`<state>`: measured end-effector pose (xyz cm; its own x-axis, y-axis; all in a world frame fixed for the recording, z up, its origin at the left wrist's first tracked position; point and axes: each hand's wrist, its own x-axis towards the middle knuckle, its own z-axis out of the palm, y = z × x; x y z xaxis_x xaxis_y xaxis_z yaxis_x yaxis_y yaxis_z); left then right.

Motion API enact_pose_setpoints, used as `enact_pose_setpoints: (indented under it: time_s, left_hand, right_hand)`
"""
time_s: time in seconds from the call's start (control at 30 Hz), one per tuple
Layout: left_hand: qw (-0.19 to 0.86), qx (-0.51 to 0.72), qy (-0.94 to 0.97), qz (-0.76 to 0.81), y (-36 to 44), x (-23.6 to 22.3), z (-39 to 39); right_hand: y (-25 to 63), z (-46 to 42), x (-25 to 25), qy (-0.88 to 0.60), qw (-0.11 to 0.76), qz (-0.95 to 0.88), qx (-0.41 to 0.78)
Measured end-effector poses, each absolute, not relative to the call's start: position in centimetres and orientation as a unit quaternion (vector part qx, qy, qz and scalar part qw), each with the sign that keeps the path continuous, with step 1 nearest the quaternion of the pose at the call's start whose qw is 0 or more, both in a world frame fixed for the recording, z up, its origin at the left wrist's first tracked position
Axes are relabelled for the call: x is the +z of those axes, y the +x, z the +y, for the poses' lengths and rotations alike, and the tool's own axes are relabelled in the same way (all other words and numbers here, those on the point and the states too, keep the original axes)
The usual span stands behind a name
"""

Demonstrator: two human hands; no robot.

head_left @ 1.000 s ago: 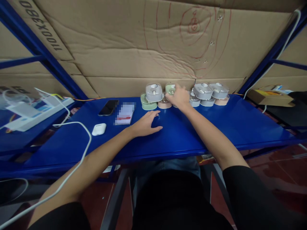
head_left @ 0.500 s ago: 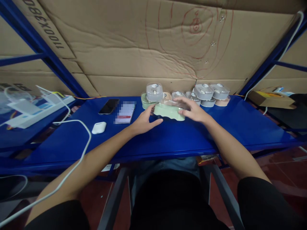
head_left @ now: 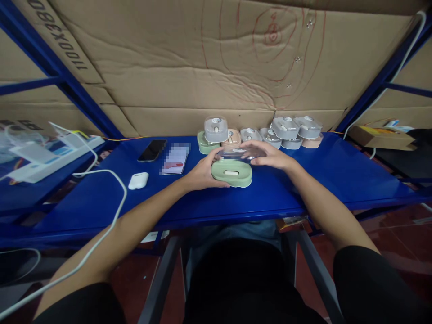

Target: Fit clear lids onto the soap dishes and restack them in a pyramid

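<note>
A light green oval box (head_left: 232,175) with a slot and a small white piece in its top is at the middle of the blue table. My left hand (head_left: 204,173) grips its left end, thumb low along the near side. Above and behind the box, a clear plastic lid (head_left: 234,154) is lifted off it, tilted. My right hand (head_left: 270,155) holds this lid by its right end, fingers over the top and thumb below. The left fingertips are close to the lid's left edge; I cannot tell if they touch it.
Behind stand several similar lidded boxes, among them a grey one (head_left: 216,130) stacked on a green one (head_left: 206,145), with more grey ones (head_left: 285,128) to the right. On the left lie a dark phone (head_left: 152,150), a lit phone (head_left: 175,159), a white earbud case (head_left: 138,180) and a white cable (head_left: 124,193).
The clear lid has come off the green box. The box has turned upright and come lower and nearer, in my left hand, while my right hand keeps the lid above it.
</note>
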<state>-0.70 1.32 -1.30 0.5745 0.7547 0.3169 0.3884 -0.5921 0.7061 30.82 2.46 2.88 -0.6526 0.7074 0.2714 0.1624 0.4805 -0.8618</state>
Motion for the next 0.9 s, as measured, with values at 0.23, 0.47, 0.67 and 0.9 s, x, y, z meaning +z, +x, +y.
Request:
enact_pose_setpoints:
  time_s: [0.23,0.47,0.67,0.9]
  left_hand:
    - [0.187,0.282,0.890,0.305,-0.7,-0.9,0.8]
    - [0.197,0.265,0.898,0.290,-0.4,-1.4,0.7]
    - [0.160,0.334,0.870,0.326,-0.8,-1.1,1.0]
    - [0.104,0.372,0.787,0.482,-1.1,-0.8,1.6]
  right_hand:
    - [34.2,3.4,4.6,-0.368,0.405,-0.733,0.403]
    - [34.3,3.7,4.5,-0.402,0.438,-0.716,0.366]
    - [34.0,3.7,4.5,-0.409,0.440,-0.725,0.337]
    - [34.4,3.5,4.8,-0.436,0.373,-0.725,0.379]
